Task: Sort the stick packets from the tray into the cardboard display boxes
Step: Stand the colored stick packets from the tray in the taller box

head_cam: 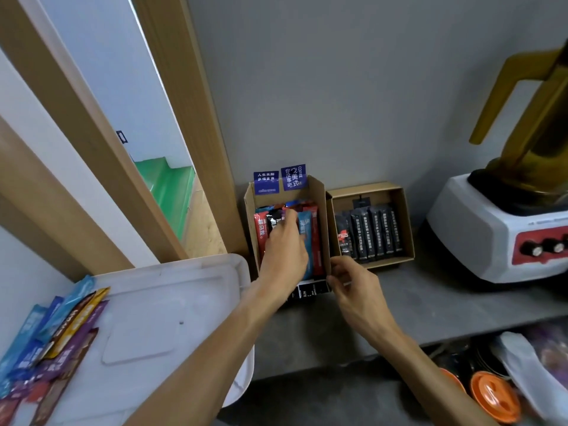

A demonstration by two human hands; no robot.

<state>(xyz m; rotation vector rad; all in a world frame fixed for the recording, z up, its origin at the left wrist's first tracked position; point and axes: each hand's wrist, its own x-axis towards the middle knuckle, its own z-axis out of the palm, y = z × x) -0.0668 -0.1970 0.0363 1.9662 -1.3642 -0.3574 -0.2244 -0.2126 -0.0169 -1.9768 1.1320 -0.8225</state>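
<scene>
While both my arms reach forward, tray: white, nearest me, lower left on the grey table.
Loose packets: blue, purple, yellow and brown sticks heaped at the tray's left end.
Right grip: thumb and fingers pinch the front right corner of the left box.
Left grip: inside that box, fingers curled round a black packet among upright red and blue sticks.
Left box: cardboard, against the wall, two blue labels on its back flap.
Right box: beside the left one, black sticks standing in a row.
Blender: white base, amber jug, far right.
</scene>
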